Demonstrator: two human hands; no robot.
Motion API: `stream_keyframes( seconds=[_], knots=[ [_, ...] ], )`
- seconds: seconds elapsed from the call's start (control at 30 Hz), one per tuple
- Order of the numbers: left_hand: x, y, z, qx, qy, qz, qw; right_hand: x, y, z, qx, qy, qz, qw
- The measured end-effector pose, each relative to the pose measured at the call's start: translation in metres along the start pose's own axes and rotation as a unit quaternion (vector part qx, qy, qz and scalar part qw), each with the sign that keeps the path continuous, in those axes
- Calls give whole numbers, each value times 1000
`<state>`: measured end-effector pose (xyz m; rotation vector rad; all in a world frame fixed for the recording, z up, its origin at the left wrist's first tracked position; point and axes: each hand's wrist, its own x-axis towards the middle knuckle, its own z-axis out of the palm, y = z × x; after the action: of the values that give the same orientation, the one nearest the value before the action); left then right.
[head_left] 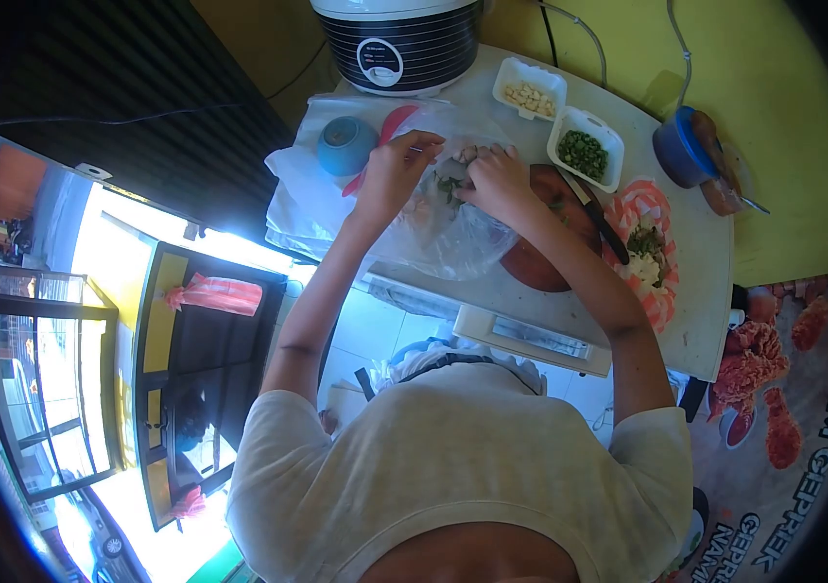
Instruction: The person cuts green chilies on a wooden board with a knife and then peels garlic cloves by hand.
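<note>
A clear plastic bag (467,243) lies spread on the table, with green leaves (450,188) and some pale pieces showing in its opening. Over the bag's left side is my left hand (402,165), its fingers bent together at the bag's edge. My right hand (494,177) is at the bag's opening beside the leaves, fingers curled; what it pinches is too small to name. Just right of it lies a round brown cutting board (542,260), partly under my right forearm. A knife (601,219) with a black handle rests along the board's right edge.
Foam boxes hold pale cloves (529,97) and chopped greens (583,154). A red-and-white striped bag (665,291) with scraps sits at right, a blue-lidded tub (683,146) beyond. A rice cooker (399,49) stands behind; a blue bowl (347,147) is left.
</note>
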<state>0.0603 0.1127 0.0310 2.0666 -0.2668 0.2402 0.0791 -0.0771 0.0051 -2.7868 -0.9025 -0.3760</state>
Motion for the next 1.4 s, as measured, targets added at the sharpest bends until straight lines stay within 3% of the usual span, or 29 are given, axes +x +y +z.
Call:
stream_keyframes(
  seconds=[0.17, 0.3, 0.47, 0.57, 0.7, 0.87, 1.2, 1.4],
  knots=[
    [-2, -8, -1, -16, -10, 11, 1000, 3, 5, 2, 68, -73, 28, 995],
    [-4, -12, -4, 15, -33, 18, 999, 1, 7, 9, 108, -23, 25, 994],
    [-7, -8, -9, 21, -66, 2, 998, -1, -1, -20, 268, -7, 32, 963],
    [-7, -9, -10, 11, -117, -8, 993, -3, 1, -27, 263, 28, -18, 964],
    [-7, -18, -7, -8, -116, 12, 993, -8, 1, -34, 249, 26, -23, 968],
    [-10, -31, -6, -69, -180, -75, 978, -14, 5, -36, 252, 81, -70, 962],
    [-20, -21, -7, -96, -175, -126, 972, -19, 7, -29, 266, 114, -75, 954],
    [-23, -13, -7, -152, -186, -131, 962, -17, 12, -19, 465, 44, -35, 883]
  ],
)
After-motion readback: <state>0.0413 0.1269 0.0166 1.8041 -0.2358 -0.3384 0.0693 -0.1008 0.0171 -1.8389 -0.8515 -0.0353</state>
